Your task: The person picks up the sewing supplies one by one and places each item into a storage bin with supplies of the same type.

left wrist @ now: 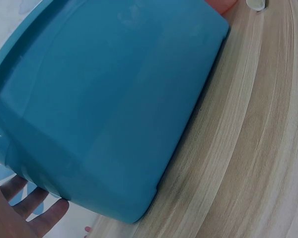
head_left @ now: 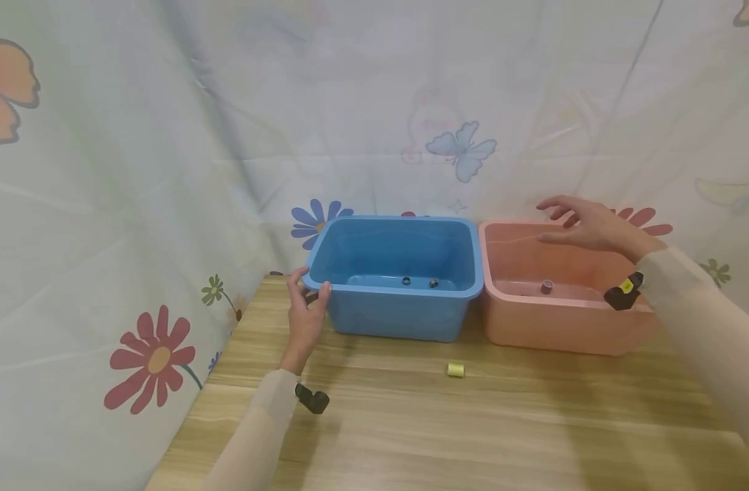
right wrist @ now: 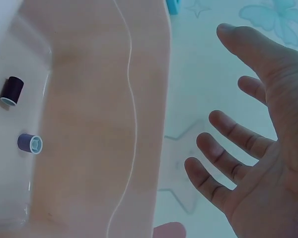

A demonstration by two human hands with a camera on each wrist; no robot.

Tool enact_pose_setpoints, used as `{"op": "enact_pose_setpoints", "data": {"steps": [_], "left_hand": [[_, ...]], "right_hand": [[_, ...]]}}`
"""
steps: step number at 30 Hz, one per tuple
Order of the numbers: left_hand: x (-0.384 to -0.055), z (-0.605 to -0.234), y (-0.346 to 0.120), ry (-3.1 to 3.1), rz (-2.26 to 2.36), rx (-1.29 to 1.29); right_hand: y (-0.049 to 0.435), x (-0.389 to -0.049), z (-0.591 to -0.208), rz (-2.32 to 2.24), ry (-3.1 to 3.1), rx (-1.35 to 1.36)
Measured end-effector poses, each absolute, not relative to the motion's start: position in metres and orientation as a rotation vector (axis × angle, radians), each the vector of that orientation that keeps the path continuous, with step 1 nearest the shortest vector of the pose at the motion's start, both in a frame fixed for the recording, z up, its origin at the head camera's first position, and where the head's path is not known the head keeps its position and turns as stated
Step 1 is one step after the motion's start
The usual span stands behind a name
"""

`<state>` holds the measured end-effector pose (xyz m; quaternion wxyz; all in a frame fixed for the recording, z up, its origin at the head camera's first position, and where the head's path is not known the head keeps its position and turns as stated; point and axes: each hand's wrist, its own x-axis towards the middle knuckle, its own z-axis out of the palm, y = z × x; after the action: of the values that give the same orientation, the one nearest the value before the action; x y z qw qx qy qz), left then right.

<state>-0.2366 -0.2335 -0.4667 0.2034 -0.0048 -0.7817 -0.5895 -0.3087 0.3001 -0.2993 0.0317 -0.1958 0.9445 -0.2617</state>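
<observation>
My left hand (head_left: pixel 305 317) holds the front left corner of a blue plastic tub (head_left: pixel 399 317), thumb at the front and fingers along the left side. In the left wrist view, several fingertips (left wrist: pixel 52 215) show against the tub's outer wall. Over the back of a pink tub (head_left: pixel 565 327), my right hand (head_left: pixel 586 225) hovers with fingers spread and nothing in them. Inside the pink tub lie a dark thread spool (right wrist: pixel 12 90) and a purple thread spool (right wrist: pixel 30 143). Two small dark round things (head_left: pixel 406 281) sit in the blue tub, too small to identify.
A yellow thread spool (head_left: pixel 456 369) lies on the wooden table (head_left: pixel 399 423) in front of the tubs. The tubs stand side by side, close against a hanging cloth (head_left: pixel 362 102) printed with flowers and butterflies. More of this cloth hangs along the table's left edge.
</observation>
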Motion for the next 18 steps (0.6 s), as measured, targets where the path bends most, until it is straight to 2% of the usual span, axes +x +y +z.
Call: {"op": "enact_pose_setpoints", "data": {"steps": [18], "left_hand": [[-0.239,-0.470,-0.234,-2.174,-1.642,-0.011]], "right_hand": [[0.287,-0.267,-0.292,-0.842,2.908,-0.686]]}}
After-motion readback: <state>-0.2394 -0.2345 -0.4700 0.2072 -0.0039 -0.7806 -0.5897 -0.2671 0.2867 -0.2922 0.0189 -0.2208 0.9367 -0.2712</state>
